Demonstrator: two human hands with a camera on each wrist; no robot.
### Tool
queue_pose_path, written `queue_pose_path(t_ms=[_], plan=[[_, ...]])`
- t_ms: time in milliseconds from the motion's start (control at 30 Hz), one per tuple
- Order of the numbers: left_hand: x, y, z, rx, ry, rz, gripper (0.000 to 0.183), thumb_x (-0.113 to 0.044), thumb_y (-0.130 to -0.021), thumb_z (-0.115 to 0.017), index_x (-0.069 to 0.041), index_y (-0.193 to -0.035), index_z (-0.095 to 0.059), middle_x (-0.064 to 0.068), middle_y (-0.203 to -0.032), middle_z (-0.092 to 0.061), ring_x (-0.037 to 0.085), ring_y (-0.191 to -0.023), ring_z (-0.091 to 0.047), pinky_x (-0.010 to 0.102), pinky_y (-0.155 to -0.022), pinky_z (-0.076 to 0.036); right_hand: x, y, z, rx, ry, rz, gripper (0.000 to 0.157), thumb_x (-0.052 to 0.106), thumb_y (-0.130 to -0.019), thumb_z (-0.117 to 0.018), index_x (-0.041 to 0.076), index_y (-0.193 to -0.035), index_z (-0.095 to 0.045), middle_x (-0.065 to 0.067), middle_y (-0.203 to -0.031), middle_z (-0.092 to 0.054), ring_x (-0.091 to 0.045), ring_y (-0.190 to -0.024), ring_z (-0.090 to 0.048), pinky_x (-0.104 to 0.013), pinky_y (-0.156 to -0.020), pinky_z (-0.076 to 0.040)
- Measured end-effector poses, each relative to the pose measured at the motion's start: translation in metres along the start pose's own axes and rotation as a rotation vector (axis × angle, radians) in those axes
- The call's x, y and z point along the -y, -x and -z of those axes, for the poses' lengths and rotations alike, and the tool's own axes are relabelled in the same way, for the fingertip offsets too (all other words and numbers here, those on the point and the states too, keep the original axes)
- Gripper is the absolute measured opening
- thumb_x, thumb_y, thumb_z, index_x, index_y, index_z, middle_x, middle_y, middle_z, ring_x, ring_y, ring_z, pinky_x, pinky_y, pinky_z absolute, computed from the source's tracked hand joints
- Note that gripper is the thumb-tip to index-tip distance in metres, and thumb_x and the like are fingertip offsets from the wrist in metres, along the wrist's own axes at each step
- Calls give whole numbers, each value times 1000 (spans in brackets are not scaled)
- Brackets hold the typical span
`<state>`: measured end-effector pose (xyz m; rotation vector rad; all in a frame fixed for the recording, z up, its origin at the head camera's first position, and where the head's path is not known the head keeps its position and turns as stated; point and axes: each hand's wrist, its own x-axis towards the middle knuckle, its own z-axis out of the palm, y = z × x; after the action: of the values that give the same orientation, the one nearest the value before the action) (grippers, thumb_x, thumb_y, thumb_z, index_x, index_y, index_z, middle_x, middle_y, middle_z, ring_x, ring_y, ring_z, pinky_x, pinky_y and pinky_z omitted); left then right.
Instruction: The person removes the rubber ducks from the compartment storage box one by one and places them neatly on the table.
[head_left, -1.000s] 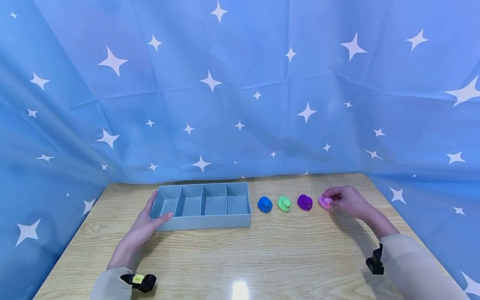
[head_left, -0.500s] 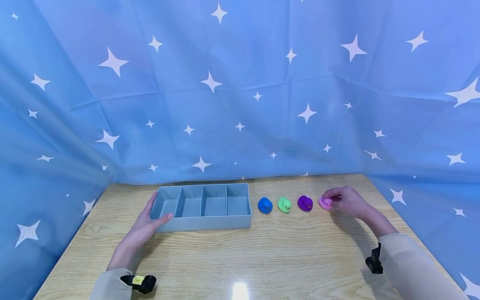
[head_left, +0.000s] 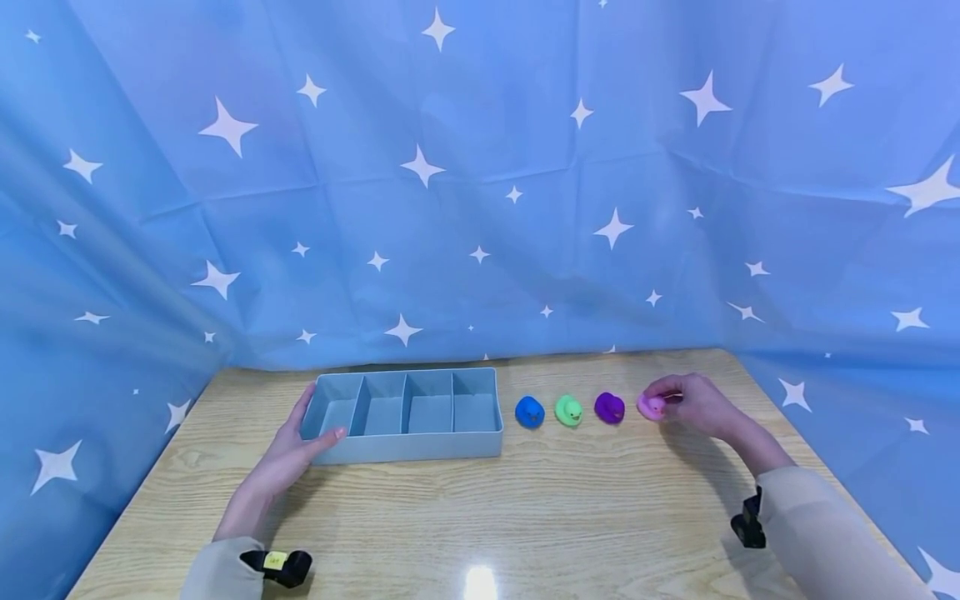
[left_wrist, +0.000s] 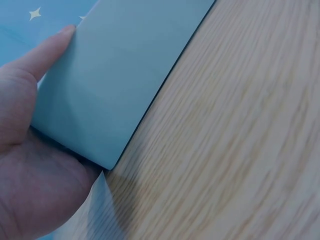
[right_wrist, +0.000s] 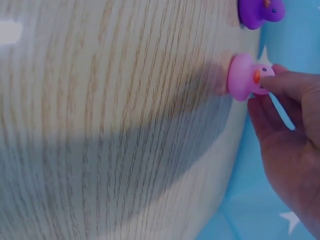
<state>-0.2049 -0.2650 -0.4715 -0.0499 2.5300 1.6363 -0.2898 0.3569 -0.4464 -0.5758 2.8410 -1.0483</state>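
A grey-blue divided storage box point(head_left: 405, 446) stands at the left of the table, its long front wall facing me. My left hand point(head_left: 283, 450) grips its left end, with the thumb over the front wall and the fingers along the left side. In the left wrist view the palm point(left_wrist: 40, 185) lies against the box's corner. At the right, my right hand point(head_left: 697, 404) pinches a pink rubber duck point(right_wrist: 242, 77) between thumb and fingers. The duck sits on the tabletop. Left of it, in a row, are a purple duck point(head_left: 610, 407), a green duck point(head_left: 568, 410) and a blue duck point(head_left: 529, 412).
Several compartments divide the box, and nothing shows in them. The wooden table point(head_left: 480, 508) has a bright light reflection near its front. A blue curtain point(head_left: 480, 208) with white stars hangs behind the table and at both sides.
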Motion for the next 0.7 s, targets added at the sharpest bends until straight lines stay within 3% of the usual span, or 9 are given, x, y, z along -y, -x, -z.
queue_pose_path(t_ms=[133, 267, 533, 633, 700], plan=[[0, 0, 1, -4, -15, 4, 104, -36, -100, -68, -22, -165, 11, 15, -171, 11, 47, -153, 7, 72, -117, -10, 2, 0, 1, 3, -27, -8, 32, -9, -88, -68, -12, -121, -67, -31, -119, -65, -45, -108, -66, -39, -87, -59], [-1, -1, 2, -1, -36, 5, 105, -37, -100, -69, -20, -165, 11, 17, -170, 10, 48, -153, 6, 72, -117, -10, 10, 0, 2, -14, -41, -10, 38, -3, -92, -69, -12, -128, -62, -36, -132, -57, -52, -118, -58, -53, -96, -54], [-14, -2, 12, 59, -155, 22, 108, -42, -100, -66, -10, -162, 17, 29, -167, 8, 53, -151, 3, 72, -116, -12, 34, -6, 2, -75, 20, 15, 53, 15, -96, -70, -11, -139, -54, -34, -140, -53, -56, -125, -51, -63, -102, -46], [-23, 0, 15, 63, -201, -11, 107, -46, -103, -61, -7, -161, 20, 32, -166, 9, 55, -150, 1, 72, -115, -14, 45, -9, -1, -100, 62, 30, 58, 22, -98, -70, -11, -142, -51, -35, -140, -52, -57, -125, -51, -65, -103, -44], [-31, 0, 16, 37, -252, -69, 104, -46, -104, -58, -3, -160, 19, 33, -165, 9, 56, -149, 0, 72, -115, -14, 54, -10, -4, -114, 104, 35, 62, 27, -99, -68, -9, -145, -49, -35, -143, -50, -57, -127, -49, -67, -104, -41]])
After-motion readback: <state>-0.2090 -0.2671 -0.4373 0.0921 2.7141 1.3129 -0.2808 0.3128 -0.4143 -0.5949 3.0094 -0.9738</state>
